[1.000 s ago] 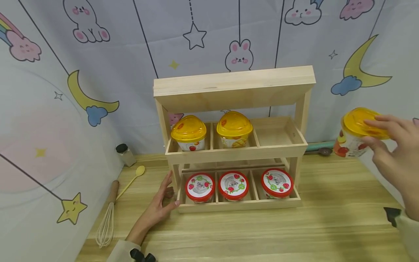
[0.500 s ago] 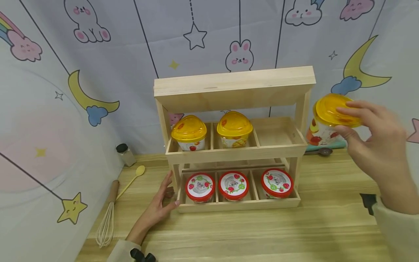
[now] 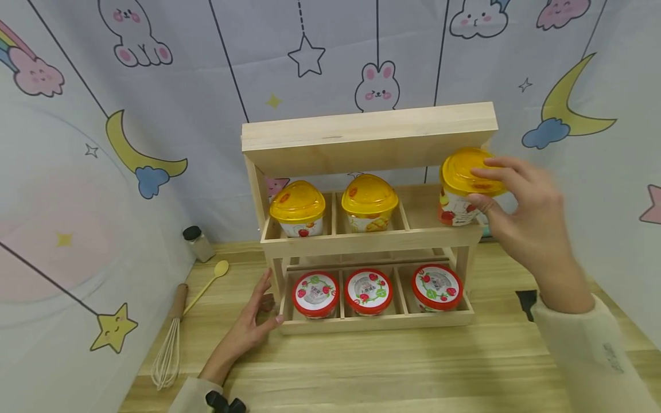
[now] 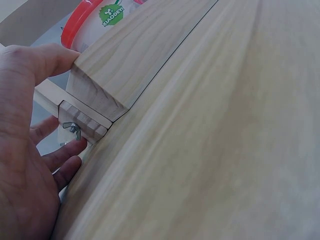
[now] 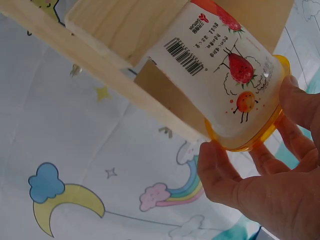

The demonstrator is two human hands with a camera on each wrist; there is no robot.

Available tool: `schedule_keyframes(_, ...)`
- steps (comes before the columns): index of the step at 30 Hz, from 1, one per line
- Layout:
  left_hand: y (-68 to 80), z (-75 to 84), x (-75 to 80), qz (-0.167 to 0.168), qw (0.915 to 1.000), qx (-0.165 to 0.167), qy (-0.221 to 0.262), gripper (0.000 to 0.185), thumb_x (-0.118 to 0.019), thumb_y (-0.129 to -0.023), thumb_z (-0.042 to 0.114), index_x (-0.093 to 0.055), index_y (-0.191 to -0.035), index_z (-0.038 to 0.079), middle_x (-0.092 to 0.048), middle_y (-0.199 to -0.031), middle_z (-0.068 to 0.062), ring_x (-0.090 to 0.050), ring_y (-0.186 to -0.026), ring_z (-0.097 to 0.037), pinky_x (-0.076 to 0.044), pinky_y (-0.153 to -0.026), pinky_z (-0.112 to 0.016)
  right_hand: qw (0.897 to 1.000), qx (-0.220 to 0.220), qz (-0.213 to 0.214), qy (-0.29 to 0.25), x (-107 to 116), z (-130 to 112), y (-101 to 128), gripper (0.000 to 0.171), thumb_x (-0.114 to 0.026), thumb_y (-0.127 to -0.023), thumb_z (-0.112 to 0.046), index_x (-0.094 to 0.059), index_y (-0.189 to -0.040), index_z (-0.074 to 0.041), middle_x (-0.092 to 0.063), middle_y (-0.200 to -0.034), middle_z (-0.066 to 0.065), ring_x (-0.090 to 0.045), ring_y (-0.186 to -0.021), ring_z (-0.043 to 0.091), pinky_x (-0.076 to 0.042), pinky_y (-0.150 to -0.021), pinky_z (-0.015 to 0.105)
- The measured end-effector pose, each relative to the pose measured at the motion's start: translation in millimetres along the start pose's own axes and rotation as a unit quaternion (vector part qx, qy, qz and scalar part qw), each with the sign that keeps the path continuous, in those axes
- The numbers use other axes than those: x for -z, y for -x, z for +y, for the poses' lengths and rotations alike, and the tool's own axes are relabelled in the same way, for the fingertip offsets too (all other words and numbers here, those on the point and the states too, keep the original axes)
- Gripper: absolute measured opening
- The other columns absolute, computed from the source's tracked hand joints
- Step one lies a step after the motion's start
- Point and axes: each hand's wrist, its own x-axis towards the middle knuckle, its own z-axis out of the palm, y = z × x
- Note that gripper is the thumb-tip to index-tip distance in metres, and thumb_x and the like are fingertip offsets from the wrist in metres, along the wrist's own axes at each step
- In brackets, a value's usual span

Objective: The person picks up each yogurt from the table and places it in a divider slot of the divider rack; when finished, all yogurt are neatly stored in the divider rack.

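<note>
left hand (image 4: pixel 30 150) | fingers touching rack corner (image 4: pixel 95 107) (red-lidded cup (image 4: pixel 85 22) behind)

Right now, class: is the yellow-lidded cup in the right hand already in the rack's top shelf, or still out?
Still out: the right hand holds the cup above the empty right compartment.

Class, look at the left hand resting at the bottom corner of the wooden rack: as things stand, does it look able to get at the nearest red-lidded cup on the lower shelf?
Probably yes. The left hand touches the rack beside the leftmost red-lidded cup, which looks uncovered.
</note>
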Motion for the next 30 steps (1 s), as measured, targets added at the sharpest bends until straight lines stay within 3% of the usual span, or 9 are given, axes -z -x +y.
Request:
schedule_keyframes(7, 0.5, -0.2, -0.1, 0.002, 1.0, -0.007, -0.003, 0.103, -0.076, -0.096, 0.009, -0.011, -0.175, 0.022, -0.036, -0.167, -0.033, -0.06, -0.131, -0.038, -0.053, -0.107, -0.049, 1.0, 0.002, -0.022, -0.015, -15.0, -3.5, -0.5, 0.037, -0.087, -0.086, 0.001, -0.078, -0.122, 0.0, -0.071, -0.135, 0.024, -0.059, -0.126, 0.049, -0.038, -0.105, 0.056)
schedule_keyframes(14, 0.6, 0.4, 0.0, -0.001, 1.0, -0.005, 0.002, 0.102, -0.075, -0.096, 0.01, -0.011, -0.175, 0.023, -0.034, -0.167, -0.034, -0.059, -0.134, -0.045, -0.052, -0.108, -0.046, 0.999, 0.007, -0.036, -0.008, -26.6, -5.2, 5.3, 0.037, -0.087, -0.085, 0.0, -0.078, -0.12, 0.001, -0.071, -0.134, 0.024, -0.056, -0.119, 0.048, -0.035, -0.096, 0.048)
schedule_keyframes(19, 0.2, -2.6, -1.2, -0.007, 0.9998, -0.017, 0.012, 0.103, -0.076, -0.097, 0.009, -0.01, -0.175, 0.022, -0.036, -0.167, -0.031, -0.061, -0.135, -0.031, -0.052, -0.111, -0.036, 0.999, 0.01, -0.046, -0.007, -33.1, -1.8, 15.4, 0.037, -0.09, -0.082, 0.001, -0.079, -0.117, 0.001, -0.071, -0.132, 0.025, -0.056, -0.116, 0.048, -0.034, -0.093, 0.048)
schedule_keyframes(22, -0.2, -4.4, -1.2, -0.006, 0.9995, -0.026, 0.015, 0.103, -0.076, -0.096, 0.007, -0.01, -0.175, 0.021, -0.036, -0.167, -0.031, -0.062, -0.134, -0.023, -0.051, -0.112, -0.033, 0.999, 0.011, -0.053, -0.006, -35.0, 0.0, 19.6, 0.038, -0.09, -0.081, 0.001, -0.079, -0.117, 0.001, -0.07, -0.133, 0.026, -0.057, -0.12, 0.048, -0.036, -0.096, 0.052)
schedule_keyframes(30, 1.2, -4.2, 0.2, -0.001, 0.9995, -0.028, 0.012, 0.102, -0.076, -0.097, 0.007, -0.011, -0.175, 0.02, -0.036, -0.166, -0.033, -0.062, -0.133, -0.026, -0.051, -0.111, -0.034, 0.996, 0.025, -0.085, 0.012, -33.1, 1.0, 17.2, 0.04, -0.09, -0.084, -0.005, -0.074, -0.121, -0.002, -0.065, -0.137, 0.026, -0.059, -0.123, 0.049, -0.046, -0.102, 0.066)
